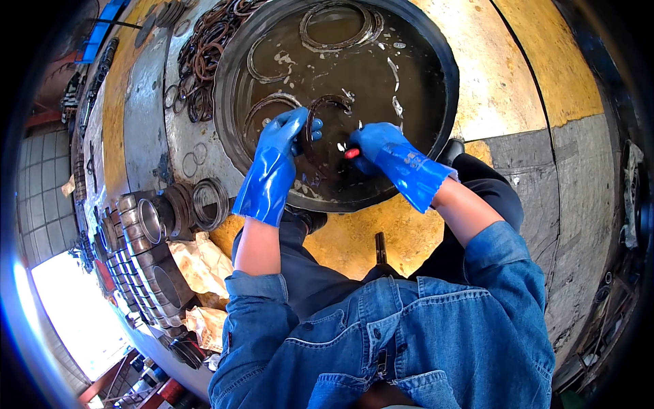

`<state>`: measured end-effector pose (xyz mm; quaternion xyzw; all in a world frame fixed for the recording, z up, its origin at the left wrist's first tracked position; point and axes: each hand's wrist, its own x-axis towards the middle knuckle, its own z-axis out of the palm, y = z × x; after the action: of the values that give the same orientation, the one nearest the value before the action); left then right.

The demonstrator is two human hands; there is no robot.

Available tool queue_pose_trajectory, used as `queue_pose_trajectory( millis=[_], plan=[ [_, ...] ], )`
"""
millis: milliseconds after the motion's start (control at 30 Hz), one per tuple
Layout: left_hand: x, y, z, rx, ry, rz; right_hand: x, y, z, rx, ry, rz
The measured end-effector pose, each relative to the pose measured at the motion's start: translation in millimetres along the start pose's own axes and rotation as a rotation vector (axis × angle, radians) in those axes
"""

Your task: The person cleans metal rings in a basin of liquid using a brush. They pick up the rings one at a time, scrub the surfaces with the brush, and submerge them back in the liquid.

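Note:
I wear long blue rubber gloves on both hands, held over a wide round dark tub (pixel 224 95) of murky brown liquid. My left hand (pixel 283 136) is closed around a dark, wet metal ring (pixel 313 112), gripping its left side; the lower part of the ring fades into the dark background. Close to the ring's right side, my right hand (pixel 379 144) is closed on a tool with a red handle (pixel 351 153). The tool's working end is too hidden to name. More metal rings (pixel 304 33) lie in the liquid at the tub's far side, among pale floating flecks.
Left of the tub is a heap of rusty rings (pixel 204 58). Nearer on the left stand shiny ring coils (pixel 210 203), rows of metal cylinders (pixel 143 235) and crumpled brown paper (pixel 202 262). Worn yellow and grey floor plates (pixel 521 61) surround the tub. My legs straddle its near side.

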<state>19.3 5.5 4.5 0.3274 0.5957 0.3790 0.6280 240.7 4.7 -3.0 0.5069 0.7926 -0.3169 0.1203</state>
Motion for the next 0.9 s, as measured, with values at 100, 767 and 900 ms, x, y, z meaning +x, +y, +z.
queue_pose_trajectory(
  millis=[100, 767, 900],
  plan=[
    [-11, 10, 14, 0.195, -0.048, -0.058, 0, -6, -1, -0.091, -0.085, 0.002],
    [-15, -4, 24, 0.338, 0.106, 0.466, 7, 22, -9, 0.665, 0.365, 0.178],
    [-15, -10, 21, 0.391, 0.13, 0.56, -8, 8, -12, 1.137, 0.073, 0.228]
  ],
)
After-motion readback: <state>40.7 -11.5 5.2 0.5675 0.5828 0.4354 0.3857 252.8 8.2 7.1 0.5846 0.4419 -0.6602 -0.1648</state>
